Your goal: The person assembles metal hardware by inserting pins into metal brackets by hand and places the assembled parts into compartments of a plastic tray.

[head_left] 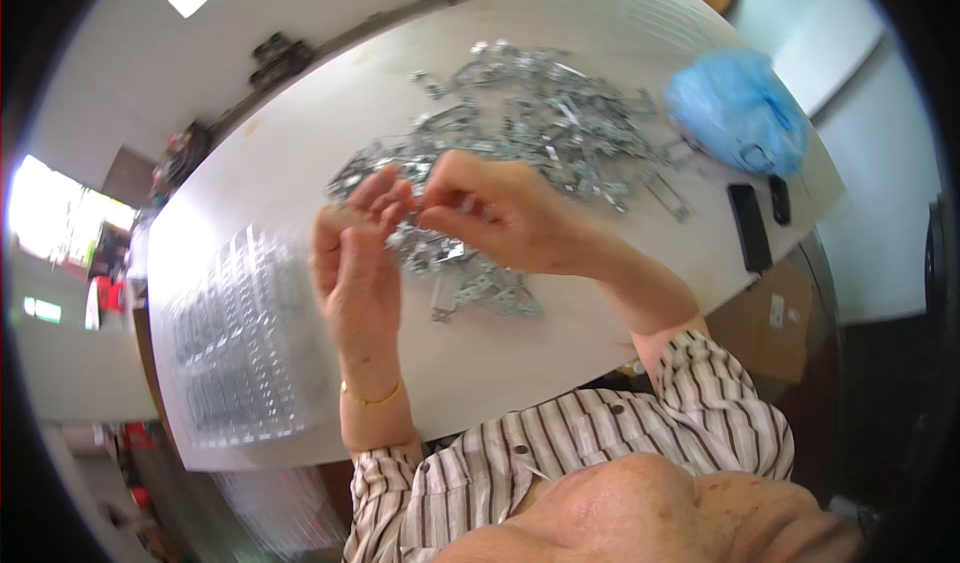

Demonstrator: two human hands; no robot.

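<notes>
You seem mid-fingerwork, left hand (pixel 355 255) and right hand (pixel 512 211) close together over the metal parts (pixel 565 133); I can't tell what either grip pinches. Next calls for steady fingertips.

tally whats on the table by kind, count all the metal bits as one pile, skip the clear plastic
Metal pile: 1 (bits overlap too much to count singly)
Blue plastic bag: 1
Black phone-like slab: 1
Small black object: 1
Total: 4
</notes>
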